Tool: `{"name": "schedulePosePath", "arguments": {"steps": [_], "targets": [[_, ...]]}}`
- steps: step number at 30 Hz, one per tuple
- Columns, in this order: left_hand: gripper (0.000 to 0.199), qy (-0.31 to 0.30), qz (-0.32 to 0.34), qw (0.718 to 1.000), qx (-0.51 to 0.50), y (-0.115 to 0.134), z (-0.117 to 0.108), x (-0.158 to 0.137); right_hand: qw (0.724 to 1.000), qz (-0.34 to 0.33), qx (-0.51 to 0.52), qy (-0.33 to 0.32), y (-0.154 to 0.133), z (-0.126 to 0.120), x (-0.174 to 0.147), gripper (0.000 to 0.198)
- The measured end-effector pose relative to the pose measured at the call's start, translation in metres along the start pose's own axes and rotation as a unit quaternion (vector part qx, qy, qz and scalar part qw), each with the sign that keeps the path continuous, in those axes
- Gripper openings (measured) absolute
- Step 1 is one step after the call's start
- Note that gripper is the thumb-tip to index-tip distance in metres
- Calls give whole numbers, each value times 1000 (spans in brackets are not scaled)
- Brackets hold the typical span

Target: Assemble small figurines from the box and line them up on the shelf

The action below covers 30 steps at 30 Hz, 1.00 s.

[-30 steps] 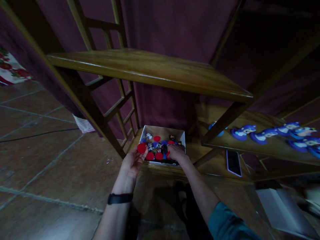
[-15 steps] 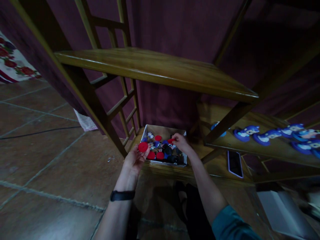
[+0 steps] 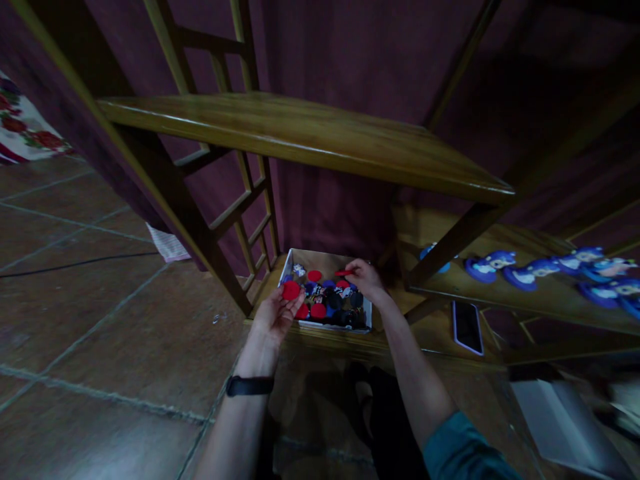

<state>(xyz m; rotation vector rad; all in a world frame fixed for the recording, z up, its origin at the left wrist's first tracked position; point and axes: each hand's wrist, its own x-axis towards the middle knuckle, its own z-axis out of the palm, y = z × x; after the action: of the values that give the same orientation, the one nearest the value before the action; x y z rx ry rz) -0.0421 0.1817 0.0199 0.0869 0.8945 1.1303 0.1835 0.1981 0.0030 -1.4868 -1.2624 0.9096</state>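
Note:
A shallow cardboard box (image 3: 327, 256) on the low wooden shelf holds a jumble of red, blue and black round pieces and small figurines. At its left front corner, my left hand (image 3: 277, 313) grips a flat red disc (image 3: 291, 290) between thumb and fingers, face up. Over the box's right side, my right hand (image 3: 364, 277) pinches another red disc (image 3: 344, 273), seen nearly edge-on. Several more red discs lie in the box, one red disc (image 3: 314, 275) near the back and others along the front.
Blue figurines on round bases (image 3: 490, 265) stand along a wooden ledge at right. A phone (image 3: 467, 327) lies on the low shelf. An upper wooden shelf (image 3: 300, 137) overhangs the box, with lattice posts (image 3: 240, 213) at left. A grey box (image 3: 560, 420) sits on the floor.
My right hand has raised its red disc a little and tipped it edge-on toward the back of the box. My left hand has shifted slightly right with its disc.

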Motion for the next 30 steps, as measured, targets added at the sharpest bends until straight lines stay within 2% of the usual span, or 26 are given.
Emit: {"name": "schedulePosePath", "arguments": {"steps": [7, 14, 19, 25, 30], "targets": [[12, -5, -37, 999, 10, -3, 3, -1, 1000, -6, -17, 15, -1, -6, 2, 15], [16, 17, -31, 999, -11, -5, 3, 2, 999, -30, 12, 5, -10, -11, -3, 15], [18, 11, -14, 1000, -4, -7, 3, 3, 998, -31, 58, 6, -16, -11, -6, 17], [19, 20, -6, 1000, -6, -7, 4, 2, 1000, -9, 21, 8, -17, -8, -5, 16], [18, 23, -10, 1000, 7, -5, 3, 3, 1000, -18, 12, -7, -11, -7, -4, 12]]}}
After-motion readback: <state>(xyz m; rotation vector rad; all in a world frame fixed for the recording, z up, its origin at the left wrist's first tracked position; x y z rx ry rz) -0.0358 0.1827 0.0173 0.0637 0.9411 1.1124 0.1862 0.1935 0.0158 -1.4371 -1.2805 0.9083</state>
